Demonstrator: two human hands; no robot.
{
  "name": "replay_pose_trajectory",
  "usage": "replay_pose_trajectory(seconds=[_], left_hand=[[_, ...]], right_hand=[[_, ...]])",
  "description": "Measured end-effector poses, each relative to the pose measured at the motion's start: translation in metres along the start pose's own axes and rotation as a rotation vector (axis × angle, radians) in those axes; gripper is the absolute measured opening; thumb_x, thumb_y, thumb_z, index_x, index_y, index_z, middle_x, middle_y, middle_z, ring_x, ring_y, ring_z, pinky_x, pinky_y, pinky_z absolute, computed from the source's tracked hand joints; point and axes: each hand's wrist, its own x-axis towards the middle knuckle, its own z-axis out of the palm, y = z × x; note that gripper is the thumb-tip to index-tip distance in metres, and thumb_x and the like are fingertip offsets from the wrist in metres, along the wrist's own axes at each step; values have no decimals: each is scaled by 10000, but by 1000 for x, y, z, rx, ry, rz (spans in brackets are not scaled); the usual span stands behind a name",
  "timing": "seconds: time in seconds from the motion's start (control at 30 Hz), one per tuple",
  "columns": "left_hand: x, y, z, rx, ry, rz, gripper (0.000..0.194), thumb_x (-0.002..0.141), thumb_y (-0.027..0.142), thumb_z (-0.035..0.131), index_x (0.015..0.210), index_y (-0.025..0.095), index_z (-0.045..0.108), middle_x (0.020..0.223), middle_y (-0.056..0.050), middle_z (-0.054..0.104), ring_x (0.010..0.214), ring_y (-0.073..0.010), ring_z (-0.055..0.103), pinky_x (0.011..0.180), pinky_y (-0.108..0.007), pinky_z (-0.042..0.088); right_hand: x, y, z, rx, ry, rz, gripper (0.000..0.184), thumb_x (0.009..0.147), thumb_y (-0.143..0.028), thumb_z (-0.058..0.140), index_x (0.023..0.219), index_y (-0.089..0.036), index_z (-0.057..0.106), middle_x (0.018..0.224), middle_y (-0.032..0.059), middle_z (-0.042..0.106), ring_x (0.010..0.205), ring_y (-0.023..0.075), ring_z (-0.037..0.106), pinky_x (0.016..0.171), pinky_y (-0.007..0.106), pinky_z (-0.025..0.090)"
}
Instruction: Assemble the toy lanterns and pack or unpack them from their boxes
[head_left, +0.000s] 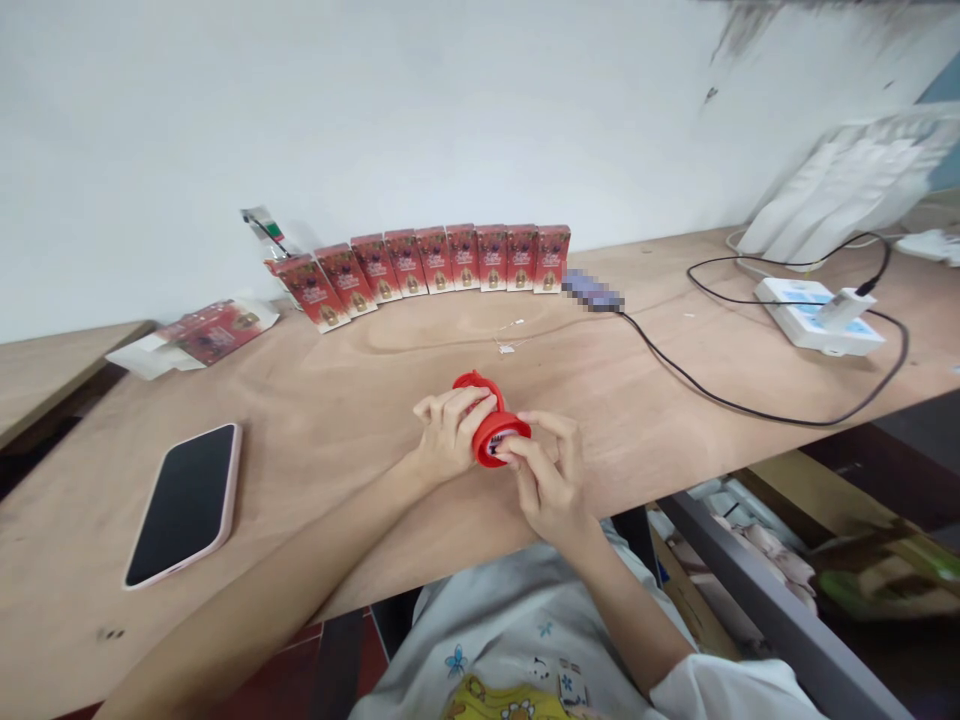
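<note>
Near the table's front edge, my left hand (444,436) is closed around a small round red case (483,434) that is opened into two round halves. Its fingers cover part of the rear half. My right hand (553,482) is at the front half, thumb and fingertips pinched together inside its rim. Something pale with dark marks shows inside there. Whether the right fingertips hold anything is too small to tell.
Several red printed boxes (433,262) stand in a curved row near the wall. An unfolded red box (217,335) and a phone (184,505) lie left. A purple device (592,290) trails a black cable (675,377) to a white power strip (814,318).
</note>
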Motion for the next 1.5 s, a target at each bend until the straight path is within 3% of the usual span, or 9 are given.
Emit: replay_pose_trajectory(seconds=[0.2, 0.47, 0.73, 0.97, 1.07, 1.17, 1.5], left_hand=[[0, 2, 1, 25, -25, 4, 431, 922, 235, 422, 1344, 180, 353, 960, -106, 638, 903, -213, 538, 762, -340, 287], [-9, 2, 5, 57, -94, -42, 497, 891, 258, 483, 1363, 215, 333, 1051, -111, 628, 939, -225, 549, 795, -349, 288], [-7, 2, 3, 75, -63, 13, 436, 893, 214, 472, 1323, 192, 404, 1015, -113, 630, 913, -218, 550, 792, -344, 294], [-1, 6, 0, 8, -139, -96, 417, 920, 372, 431, 1296, 194, 410, 1025, -126, 631, 956, -240, 542, 803, -370, 265], [2, 4, -2, -44, -172, -130, 470, 915, 503, 385, 1256, 185, 441, 1024, -129, 631, 940, -241, 542, 798, -374, 260], [3, 2, -3, -82, -180, -173, 536, 897, 587, 348, 1230, 182, 457, 1024, -132, 631, 935, -240, 545, 803, -383, 261], [4, 1, -2, -126, -179, -190, 544, 890, 606, 342, 1194, 176, 480, 1029, -132, 637, 933, -230, 561, 795, -379, 267]], right_hand=[[1, 0, 2, -83, 40, 3, 194, 850, -76, 490, 916, -206, 618, 1071, 99, 554, 992, 199, 547, 838, 354, 466], [1, 0, 3, -170, 69, 0, 198, 852, -79, 491, 931, -209, 618, 997, 90, 565, 934, 192, 543, 810, 341, 439], [1, 7, -3, -96, -10, 31, 143, 851, -98, 533, 885, -200, 627, 1012, 91, 566, 931, 185, 555, 798, 348, 476], [2, 9, 0, 126, 51, 151, 101, 861, -181, 562, 851, -212, 657, 982, 70, 549, 959, 175, 591, 797, 341, 536], [4, 9, -1, 145, 44, 137, 106, 858, -190, 573, 941, -219, 633, 1017, 72, 567, 983, 179, 596, 834, 362, 536], [4, 8, -2, 155, 61, 159, 229, 847, -213, 595, 1073, -209, 566, 1066, 87, 580, 1029, 196, 587, 879, 397, 519], [12, 10, 3, 185, 69, 153, 233, 844, -170, 570, 1075, -192, 544, 1035, 92, 596, 1013, 200, 583, 853, 402, 517]])
